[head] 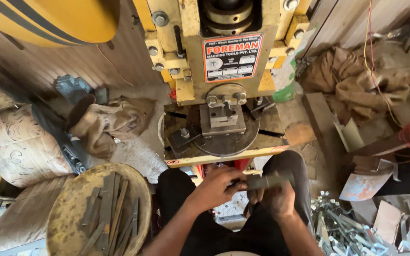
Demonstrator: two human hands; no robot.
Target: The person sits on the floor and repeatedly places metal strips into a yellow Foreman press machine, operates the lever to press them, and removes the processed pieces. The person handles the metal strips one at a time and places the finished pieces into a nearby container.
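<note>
While both hands meet over the person's lap, a short flat metal strip lies between them. The right hand has its fingers curled tight round the strip's right half, knuckles up. The left hand comes in from the other side with its fingertips pinched narrow at the strip's left end; whether they truly clamp it or only steady it I cannot tell, since the picture is blurred there.

The strip looks like dull grey steel: stiff, fairly light for its size, not fragile, likely with raw sheared edges and perhaps an oily film that would make it slippery. By my judgement it is best taken on its broad flat faces near one end, thumb on top and fingers below, keeping skin off the edges.

Just beyond the fingers, away from the body, stands a yellow press with a round bed plate and a grey die block bolted on it, well apart from the strip. To the left of the left hand, beside the knee, a rusty round pan holds a loose heap of flat strips of the same kind. To the right of the right hand, a pile of bright bent metal pieces lies on the floor. Farther out are a crumpled brown sack cloth and a stuffed sack on the left.
</note>
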